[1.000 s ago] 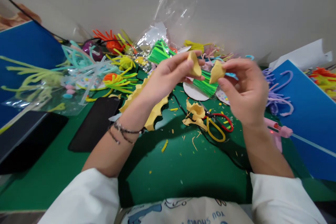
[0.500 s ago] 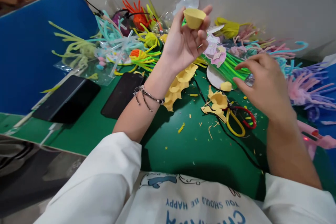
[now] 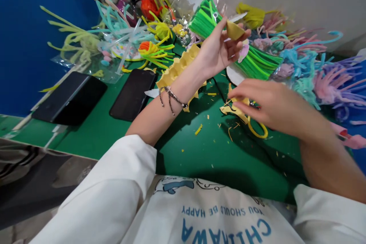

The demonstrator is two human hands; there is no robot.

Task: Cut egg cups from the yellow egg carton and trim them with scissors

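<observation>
Fingers of the left hand (image 3: 219,51) pinch a yellow foam cup (image 3: 234,30); right hand (image 3: 264,103), loosely open, touches the scissors (image 3: 257,129).

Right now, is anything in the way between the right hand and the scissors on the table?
Nothing visible is. The right hand lies right over the scissors, fingertips by the yellow foam scraps. The left hand holds a yellow foam cone up, clear of them.
</observation>
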